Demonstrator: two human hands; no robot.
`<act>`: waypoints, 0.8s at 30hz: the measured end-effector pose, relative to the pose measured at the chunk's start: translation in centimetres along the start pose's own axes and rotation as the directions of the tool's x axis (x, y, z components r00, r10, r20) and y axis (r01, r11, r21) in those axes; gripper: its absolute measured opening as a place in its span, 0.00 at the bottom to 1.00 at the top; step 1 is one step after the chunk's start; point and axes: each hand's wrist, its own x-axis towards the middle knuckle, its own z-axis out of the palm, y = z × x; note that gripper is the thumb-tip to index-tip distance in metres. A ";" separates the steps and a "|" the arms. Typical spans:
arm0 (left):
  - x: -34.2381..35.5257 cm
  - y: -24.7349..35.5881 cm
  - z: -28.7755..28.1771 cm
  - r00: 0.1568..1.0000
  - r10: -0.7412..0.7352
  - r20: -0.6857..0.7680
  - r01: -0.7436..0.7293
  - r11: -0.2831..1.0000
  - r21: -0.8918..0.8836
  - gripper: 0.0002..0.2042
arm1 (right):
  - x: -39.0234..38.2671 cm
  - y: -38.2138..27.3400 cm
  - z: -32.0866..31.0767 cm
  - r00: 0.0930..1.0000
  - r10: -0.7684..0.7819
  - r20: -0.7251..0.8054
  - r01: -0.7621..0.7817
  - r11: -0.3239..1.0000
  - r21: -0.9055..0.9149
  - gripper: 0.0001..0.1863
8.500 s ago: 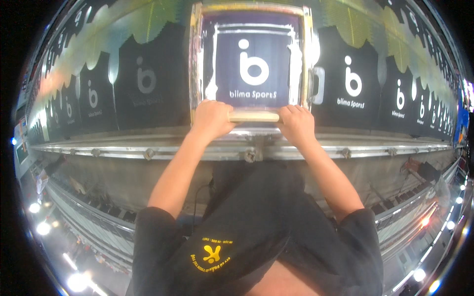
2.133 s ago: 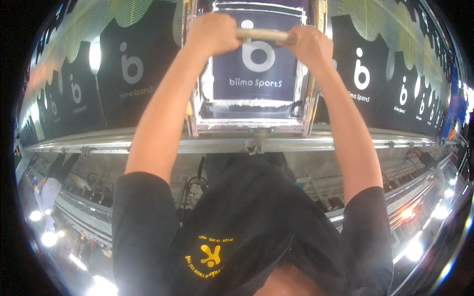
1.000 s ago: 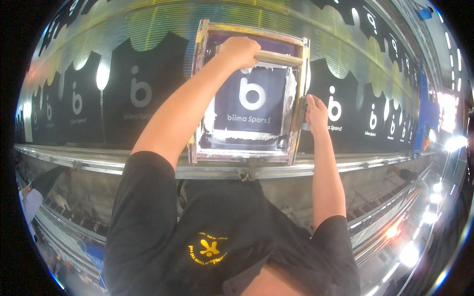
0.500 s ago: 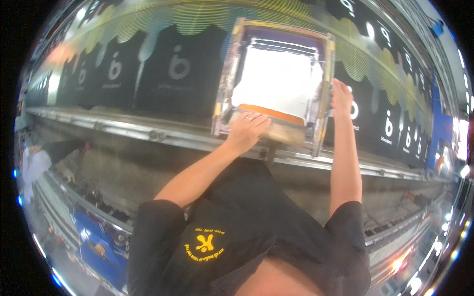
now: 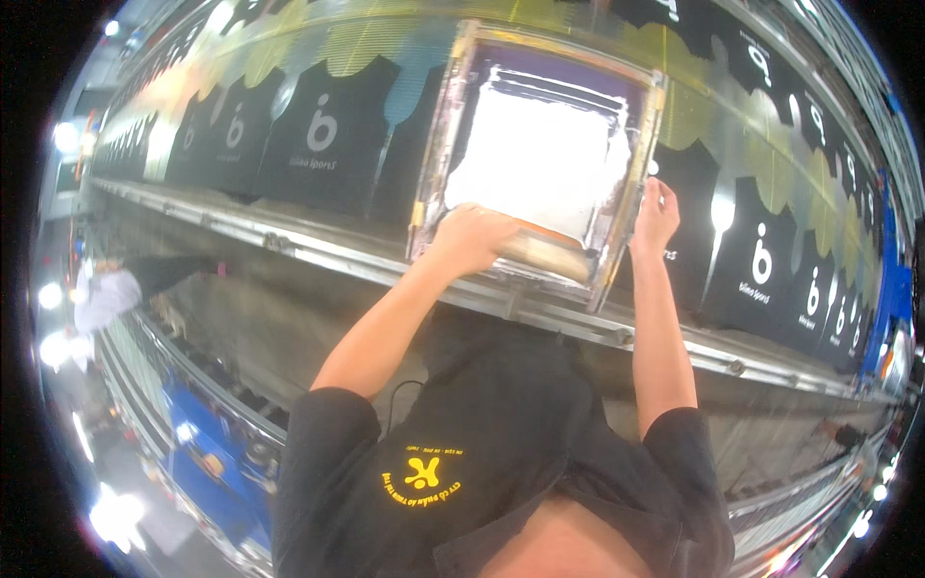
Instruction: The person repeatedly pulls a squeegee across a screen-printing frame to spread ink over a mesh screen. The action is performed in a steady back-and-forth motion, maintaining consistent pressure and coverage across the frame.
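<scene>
A screen-printing frame lies over dark printed garment panels, its mesh area largely covered in white ink. My left hand is closed on the left end of the squeegee's wooden handle, low in the frame, with an orange blade strip showing along the squeegee. My right hand has curled fingers on the frame's right edge; the exact grip there is partly hidden.
Dark garment panels with white prints line a long sloping table on both sides. A metal rail runs along its near edge. Behind me at the left are a person in a pale top and blue equipment.
My left hand and squeegee moved from the screen's top to its lower end, and white ink now covers the print design. My right hand moved from the squeegee to the frame's right side.
</scene>
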 end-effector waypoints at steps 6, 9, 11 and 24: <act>-5.7 -10.7 -1.8 0.971 0.160 -0.179 -0.135 0.981 0.141 0.28 | -5.2 0.7 10.9 1.000 0.008 -0.003 -0.009 0.995 -0.099 0.17; -6.8 -12.7 -2.7 0.982 0.166 -0.093 -0.151 0.977 0.151 0.27 | -6.3 0.7 11.2 0.994 -0.101 -0.042 0.079 0.929 -0.362 0.18; -5.3 -11.7 -4.5 0.985 0.155 -0.077 -0.141 0.978 0.157 0.27 | -7.2 0.6 10.6 0.997 -0.073 -0.024 0.062 0.951 -0.303 0.19; 13.9 -16.8 -14.6 0.988 0.141 -0.065 -0.122 0.963 0.241 0.16 | -9.0 1.6 9.7 0.984 -0.176 -0.019 0.138 0.833 -0.536 0.25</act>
